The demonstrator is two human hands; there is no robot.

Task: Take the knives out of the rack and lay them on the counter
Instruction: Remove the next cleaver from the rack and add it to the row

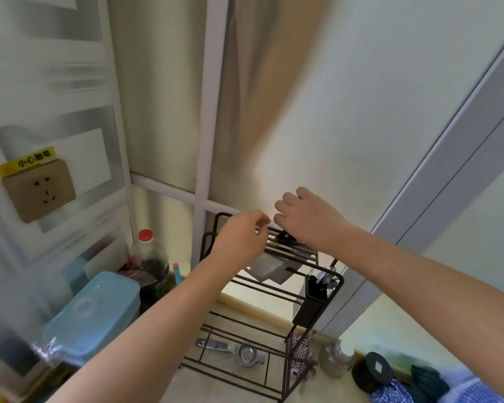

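Note:
A dark wire rack (274, 289) stands on the counter against the window. A cleaver with a broad steel blade (269, 269) hangs in the rack's top slots, its dark handle (285, 237) just showing between my hands. My left hand (242, 237) hovers over the rack's top left, fingers curled, and holds nothing I can see. My right hand (306, 219) reaches over the top rail right above the handle, fingers bent and apart; whether it touches the handle is hidden.
A black utensil holder (314, 298) hangs on the rack's right side. A metal squeezer (233, 349) lies under the rack. A blue lidded box (93, 312) and dark bottle (152, 263) stand left. A glass jar (335, 359) and cloths sit right.

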